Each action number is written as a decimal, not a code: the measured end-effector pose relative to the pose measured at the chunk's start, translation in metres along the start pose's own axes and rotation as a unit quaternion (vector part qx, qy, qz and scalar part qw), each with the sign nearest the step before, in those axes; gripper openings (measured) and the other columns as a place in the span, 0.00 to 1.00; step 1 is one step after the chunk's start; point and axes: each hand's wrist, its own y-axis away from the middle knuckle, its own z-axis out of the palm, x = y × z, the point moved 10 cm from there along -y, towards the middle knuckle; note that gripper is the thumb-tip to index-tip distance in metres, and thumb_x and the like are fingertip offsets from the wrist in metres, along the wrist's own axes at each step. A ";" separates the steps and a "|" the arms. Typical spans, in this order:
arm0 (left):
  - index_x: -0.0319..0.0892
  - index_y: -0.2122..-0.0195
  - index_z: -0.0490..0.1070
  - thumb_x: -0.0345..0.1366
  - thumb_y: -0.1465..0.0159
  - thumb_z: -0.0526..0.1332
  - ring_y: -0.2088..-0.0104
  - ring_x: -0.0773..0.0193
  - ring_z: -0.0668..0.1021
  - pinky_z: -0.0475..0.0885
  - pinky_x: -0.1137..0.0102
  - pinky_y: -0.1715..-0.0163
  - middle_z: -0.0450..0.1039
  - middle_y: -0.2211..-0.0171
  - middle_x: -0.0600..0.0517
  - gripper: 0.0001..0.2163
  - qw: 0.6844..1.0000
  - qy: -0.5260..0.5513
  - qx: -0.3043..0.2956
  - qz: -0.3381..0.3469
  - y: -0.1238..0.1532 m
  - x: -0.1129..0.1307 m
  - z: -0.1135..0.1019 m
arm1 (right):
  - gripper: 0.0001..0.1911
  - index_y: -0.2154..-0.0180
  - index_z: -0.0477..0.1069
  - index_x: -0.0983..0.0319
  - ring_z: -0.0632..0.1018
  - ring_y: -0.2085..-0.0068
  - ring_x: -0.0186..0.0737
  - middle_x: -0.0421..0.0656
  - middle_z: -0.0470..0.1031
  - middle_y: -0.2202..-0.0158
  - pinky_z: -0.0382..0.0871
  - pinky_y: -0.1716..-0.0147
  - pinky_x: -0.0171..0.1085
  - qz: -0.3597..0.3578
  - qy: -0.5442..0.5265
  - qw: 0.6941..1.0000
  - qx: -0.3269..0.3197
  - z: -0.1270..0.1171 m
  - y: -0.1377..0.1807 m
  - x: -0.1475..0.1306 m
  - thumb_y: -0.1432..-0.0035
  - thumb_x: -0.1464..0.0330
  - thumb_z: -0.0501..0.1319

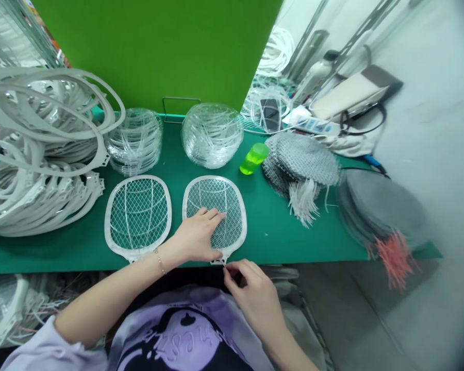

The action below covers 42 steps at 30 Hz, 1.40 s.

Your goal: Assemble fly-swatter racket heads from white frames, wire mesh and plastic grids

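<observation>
Swatter head (216,211) with gray mesh, lying flat near the front edge of the green table (274,232). Left hand (199,237) pressed flat on top of it, fingers apart and spread over the mesh, holding it down. Right hand (251,293) just below the little neck of the frame, at the table edge, fingertips pinched together on something small there; too tiny to tell what, maybe thin wires.

To do this bit well: keep the flat hand steady so the frame does not slide. Pinch softly, pull straight, no yanking. Keep fingers off the sharp mesh ends.

Just to the left, a second swatter head (138,216), same shape, lying flat, not touched. Behind both, two stacks of clear plastic grids (212,134), round like bowls. Near them, a bright green cup (254,158) tipped on its side. Off to the right, a pile of gray mesh pieces (305,159) with white wires hanging out, and next to it another gray stack with orange wires (394,252). Far left, a big heap of white frames (42,154). At the back, a green board (158,51) standing up. Behind the mesh pile, a phone (269,114) lying on more white parts.
</observation>
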 end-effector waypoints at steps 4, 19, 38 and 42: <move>0.43 0.35 0.59 0.46 0.44 0.67 0.41 0.43 0.70 0.68 0.52 0.42 0.68 0.41 0.44 0.36 1.000 0.014 0.008 0.006 0.001 0.000 -0.002 | 0.08 0.69 0.71 0.57 0.76 0.66 0.39 0.41 0.75 0.69 0.68 0.71 0.35 -0.034 0.021 0.999 0.010 -0.011 -0.004 -0.016 0.36 0.69 0.57; 0.43 0.35 0.56 0.39 0.48 0.69 0.43 0.45 0.70 0.69 0.54 0.44 0.68 0.42 0.44 0.39 0.999 -0.004 0.010 0.032 0.003 0.001 0.002 | 0.08 0.59 0.75 0.62 0.78 0.60 0.43 0.47 0.80 0.63 0.75 0.60 0.42 -0.248 0.073 0.961 0.102 0.005 0.013 -0.045 0.37 0.77 0.58; 0.39 0.35 0.56 0.39 0.48 0.70 0.43 0.45 0.69 0.68 0.56 0.43 0.67 0.42 0.43 0.41 0.999 -0.019 0.001 0.031 0.002 0.001 0.003 | 0.18 0.69 0.77 0.67 0.77 0.65 0.42 0.51 0.80 0.66 0.72 0.67 0.39 -0.417 0.210 0.883 -0.046 0.019 0.011 -0.075 0.36 0.81 0.49; 0.40 0.34 0.55 0.42 0.47 0.69 0.42 0.45 0.69 0.66 0.55 0.40 0.67 0.42 0.43 0.41 0.999 -0.006 0.003 0.038 0.002 0.001 0.000 | 0.17 0.55 0.75 0.66 0.79 0.54 0.47 0.52 0.81 0.55 0.72 0.59 0.45 -0.350 0.132 0.926 -0.044 -0.001 0.010 -0.049 0.34 0.59 0.58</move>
